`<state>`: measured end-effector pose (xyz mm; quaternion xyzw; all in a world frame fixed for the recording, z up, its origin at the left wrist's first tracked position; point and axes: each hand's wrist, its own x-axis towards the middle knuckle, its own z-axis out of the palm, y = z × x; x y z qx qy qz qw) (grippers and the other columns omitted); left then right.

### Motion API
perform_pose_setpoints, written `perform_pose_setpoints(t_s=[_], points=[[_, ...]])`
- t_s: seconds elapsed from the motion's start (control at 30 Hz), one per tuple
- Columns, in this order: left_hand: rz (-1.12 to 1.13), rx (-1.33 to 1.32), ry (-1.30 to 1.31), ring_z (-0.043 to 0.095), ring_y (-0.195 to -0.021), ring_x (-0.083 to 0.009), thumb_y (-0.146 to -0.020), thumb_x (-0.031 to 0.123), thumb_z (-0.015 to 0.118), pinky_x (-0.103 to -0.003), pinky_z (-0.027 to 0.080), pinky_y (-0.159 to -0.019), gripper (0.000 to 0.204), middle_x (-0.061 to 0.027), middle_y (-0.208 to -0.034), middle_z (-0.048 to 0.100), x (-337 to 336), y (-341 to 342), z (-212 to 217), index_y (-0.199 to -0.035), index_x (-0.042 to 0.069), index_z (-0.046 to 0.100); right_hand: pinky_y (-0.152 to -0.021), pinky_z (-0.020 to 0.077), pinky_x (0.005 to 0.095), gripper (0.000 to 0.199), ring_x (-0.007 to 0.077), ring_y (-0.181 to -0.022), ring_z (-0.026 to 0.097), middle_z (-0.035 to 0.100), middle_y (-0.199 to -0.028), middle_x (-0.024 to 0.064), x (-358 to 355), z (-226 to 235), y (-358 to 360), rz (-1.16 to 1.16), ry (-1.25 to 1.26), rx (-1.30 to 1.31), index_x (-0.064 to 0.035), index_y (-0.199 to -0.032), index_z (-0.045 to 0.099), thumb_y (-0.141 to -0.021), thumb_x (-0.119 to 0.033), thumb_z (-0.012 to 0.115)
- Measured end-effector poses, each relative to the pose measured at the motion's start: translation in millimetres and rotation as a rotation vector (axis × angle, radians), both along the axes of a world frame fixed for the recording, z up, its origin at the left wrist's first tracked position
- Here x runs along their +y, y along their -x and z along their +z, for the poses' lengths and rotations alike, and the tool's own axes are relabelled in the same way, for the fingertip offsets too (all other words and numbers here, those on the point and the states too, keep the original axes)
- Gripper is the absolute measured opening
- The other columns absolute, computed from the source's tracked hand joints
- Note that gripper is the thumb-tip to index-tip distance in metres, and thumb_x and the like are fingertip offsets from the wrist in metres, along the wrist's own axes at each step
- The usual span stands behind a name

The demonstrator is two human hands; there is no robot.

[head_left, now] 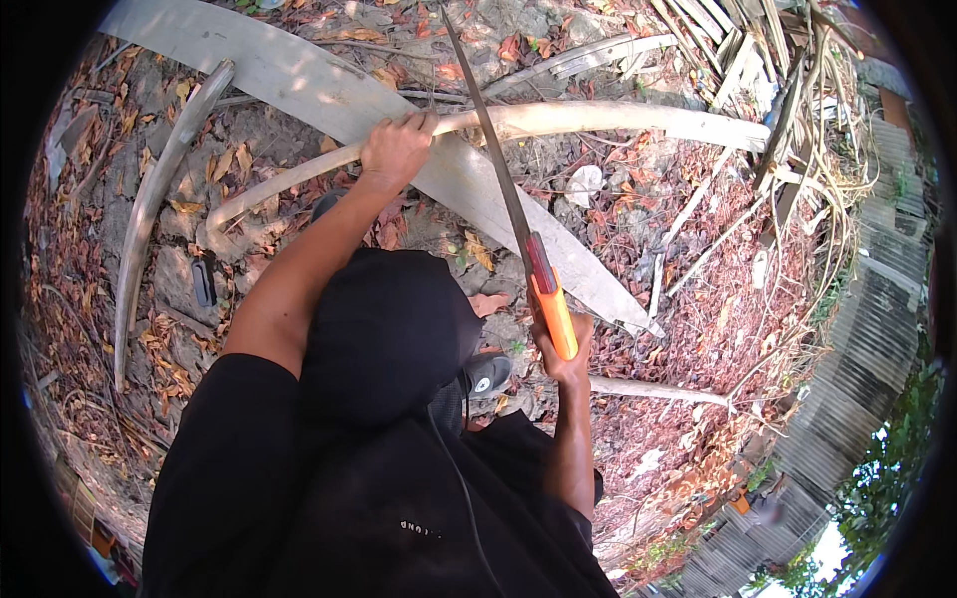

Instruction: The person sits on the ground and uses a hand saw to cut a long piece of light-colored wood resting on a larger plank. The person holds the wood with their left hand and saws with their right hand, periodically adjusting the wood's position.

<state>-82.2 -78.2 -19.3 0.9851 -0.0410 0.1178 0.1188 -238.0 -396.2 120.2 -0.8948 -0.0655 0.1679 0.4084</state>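
My left hand [399, 149] is closed around a long, pale, slightly curved wooden branch [618, 118]. The branch lies across a flat grey plank [299, 80] on the ground. In my right hand [565, 349] is a handsaw [507, 184] with an orange handle, its long blade pointing away from me. Just right of my left hand, the blade crosses over the branch; whether its teeth touch the wood I cannot tell. My fingers partly hide the branch and the saw's handle.
Another curved branch [150, 209] lies at the left, near a small dark object [203, 282]. Sticks and vines [758, 70] are heaped at the far right. A thin pole [658, 389] rests right of my shoe [488, 375]. Dry leaves cover the ground; corrugated sheets [847, 349] line the right side.
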Motion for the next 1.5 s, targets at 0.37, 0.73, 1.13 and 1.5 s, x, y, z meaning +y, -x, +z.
perform_pose_setpoints(t_s=[0.37, 0.73, 1.13, 1.5], points=[[-0.016, -0.198, -0.060, 0.067, -0.109, -0.0273, -0.078, 0.009, 0.062, -0.038, 0.058, -0.075, 0.027, -0.0082, -0.097, 0.073, 7.3, -7.4, -15.8, -0.104, 0.009, 0.066, -0.049, 0.0407, 0.0297, 0.015, 0.0146, -0.049, 0.051, 0.055, -0.057, 0.0065, 19.3, -1.3, -4.2, -0.066, -0.142, -0.023, 0.0012, -0.071, 0.060, -0.074, -0.013, 0.062], [0.000, -0.108, 0.027, 0.073, -0.088, -0.0245, -0.076, 0.016, 0.069, -0.038, 0.057, -0.074, 0.026, -0.0105, -0.101, 0.073, 8.5, -2.3, -11.2, -0.102, 0.009, 0.067, -0.052, 0.0425, 0.0322, 0.015, 0.0143, -0.055, 0.054, 0.058, -0.060, 0.0080, 26.3, 3.1, -7.6, -0.245, -0.204, 0.160, 0.0007, -0.074, 0.061, -0.078, -0.013, 0.062], [0.079, 0.084, 0.179, 0.071, -0.081, -0.0288, -0.082, 0.026, 0.070, -0.043, 0.056, -0.069, 0.031, -0.0143, -0.106, 0.070, 6.6, -8.8, -1.4, -0.108, 0.011, 0.067, -0.052, 0.0420, 0.0285, 0.014, 0.0103, -0.053, 0.050, 0.054, -0.058, 0.0053, 38.0, 3.4, -5.0, -0.224, -0.210, 0.056, 0.0018, -0.079, 0.062, -0.078, -0.012, 0.062], [-0.035, 0.055, -0.197, 0.055, -0.096, -0.0252, -0.078, 0.056, 0.070, -0.043, 0.040, -0.083, 0.058, -0.0077, -0.097, 0.055, 84.5, 10.3, 27.2, -0.115, 0.014, 0.059, -0.050, 0.0416, 0.0268, 0.014, 0.0083, -0.052, 0.049, 0.056, -0.059, 0.0029, 60.2, 3.4, -3.2, -0.252, -0.297, 0.039, 0.0036, -0.085, 0.064, -0.081, -0.010, 0.061]])
